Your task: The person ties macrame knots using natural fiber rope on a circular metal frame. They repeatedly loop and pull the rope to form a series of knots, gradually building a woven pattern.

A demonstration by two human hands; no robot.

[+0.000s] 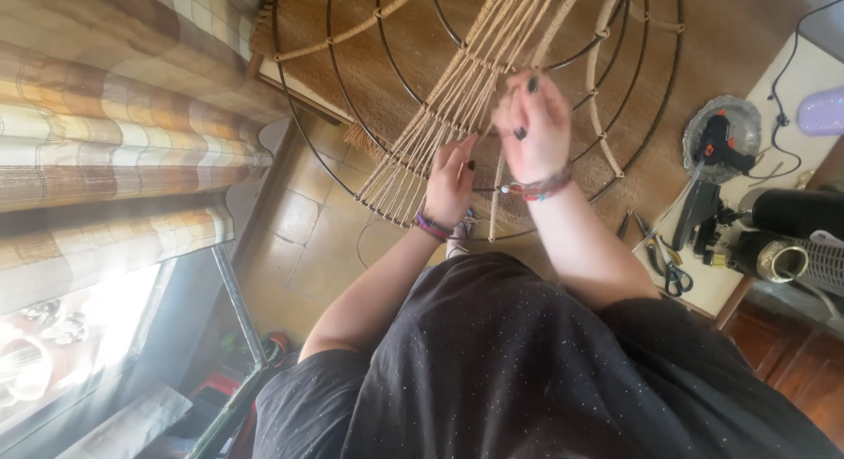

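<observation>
A large round black wire frame with concentric rings fills the upper middle of the view, standing before a brown woven mat. A band of tan jute cords runs diagonally across the frame, fanning from the top centre down to the lower left rim, where the cords are tied in a row. More tan cords with knots hang on the right part of the frame. To the left hangs a checked beige and brown curtain, brightly lit from the window below it. The person wears a black speckled top.

On the right stands a pale tabletop carrying a round silver tray with a black and orange glue gun, black cylindrical containers, and black-handled scissors near its front edge.

The left hand lies against the cords at the lower part of the band, fingers extended and slightly spread, touching the strands; whether it grips any cannot be told. The right hand is higher, at the band's right edge, fingers curled and pinching strands; it is blurred. Both wrists bear colourful braided bracelets.
</observation>
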